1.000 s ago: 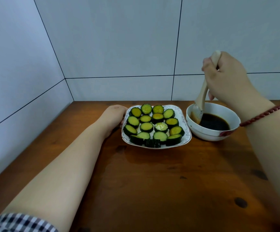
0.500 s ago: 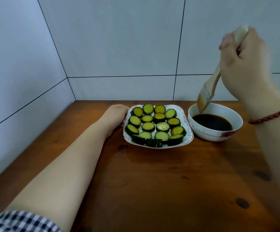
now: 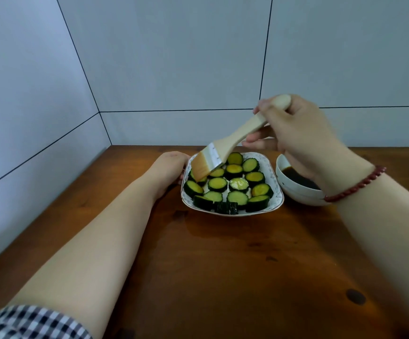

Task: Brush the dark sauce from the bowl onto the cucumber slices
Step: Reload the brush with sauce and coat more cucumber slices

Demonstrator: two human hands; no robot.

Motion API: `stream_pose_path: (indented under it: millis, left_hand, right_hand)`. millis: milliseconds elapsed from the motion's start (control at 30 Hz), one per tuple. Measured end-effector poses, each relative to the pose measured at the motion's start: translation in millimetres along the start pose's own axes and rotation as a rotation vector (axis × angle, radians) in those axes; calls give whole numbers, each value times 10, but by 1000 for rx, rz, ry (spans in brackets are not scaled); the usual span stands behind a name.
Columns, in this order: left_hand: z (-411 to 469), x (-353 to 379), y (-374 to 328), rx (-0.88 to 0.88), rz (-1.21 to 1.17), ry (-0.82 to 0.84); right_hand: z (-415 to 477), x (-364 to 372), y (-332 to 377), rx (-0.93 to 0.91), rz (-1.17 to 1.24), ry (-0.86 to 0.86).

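right hand (image 3: 301,135): is gripping the wooden handle of the pastry brush (image 3: 233,143), fingers wrapped round its far end; handle is slanting down and to the left
bristles (image 3: 201,168): are sitting over the far-left cucumber slices (image 3: 239,184); contact or a hair above, cannot tell which
left hand (image 3: 169,167): is lying against the left rim of the plate (image 3: 278,192); fingertips are hidden, so whether it is gripping or merely bracing is unclear
slices: are lying flat in rows on the plate; several are looking amber on top, a few in the near rows are looking paler, likely uncoated
dark sauce (image 3: 299,178): is sitting in the white bowl (image 3: 296,195) just to the right of the plate, partly behind the right wrist
step in hand (judgement): is laying sauce on the left column
doing it well: should be dragging the flat of the bristles lightly across each top, one pass per slice; pressing hard risks shoving slices out of row; should be working left to right toward the bowl so the arm is not crossing wet slices; should be reloading once strokes are going pale
risk: drips onto the wooden table (image 3: 247,265) while travelling between bowl and plate
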State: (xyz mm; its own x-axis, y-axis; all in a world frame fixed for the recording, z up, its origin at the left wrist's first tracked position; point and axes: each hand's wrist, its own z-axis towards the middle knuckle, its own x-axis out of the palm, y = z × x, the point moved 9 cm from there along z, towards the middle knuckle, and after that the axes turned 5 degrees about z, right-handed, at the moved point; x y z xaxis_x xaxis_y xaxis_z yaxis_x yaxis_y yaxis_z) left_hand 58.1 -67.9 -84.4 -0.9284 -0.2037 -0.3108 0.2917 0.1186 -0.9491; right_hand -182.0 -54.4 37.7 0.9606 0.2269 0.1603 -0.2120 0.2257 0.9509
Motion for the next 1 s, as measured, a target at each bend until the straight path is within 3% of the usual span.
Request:
stream_pose_path:
  millis: [133,400,600,700,867,1000]
  left_hand:
    - [21,-9,7,-16,29,-15]
    - [9,27,-17,-5,26,13]
    - [7,22,-20,6,16,19]
    - [12,15,-27,5,31,7]
    - [16,24,-24,12,21,16]
    - [22,17,-15,15,40,17]
  right_hand:
    - [-15,67,-254,116,31,29]
    - [72,-124,-290,79,-171,-47]
    - [75,-69,-367,147,62,-27]
    - [53,-31,-460,188,16,12]
    - [98,-160,-345,102,-133,-51]
    - [113,-171,-298,74,-58,-66]
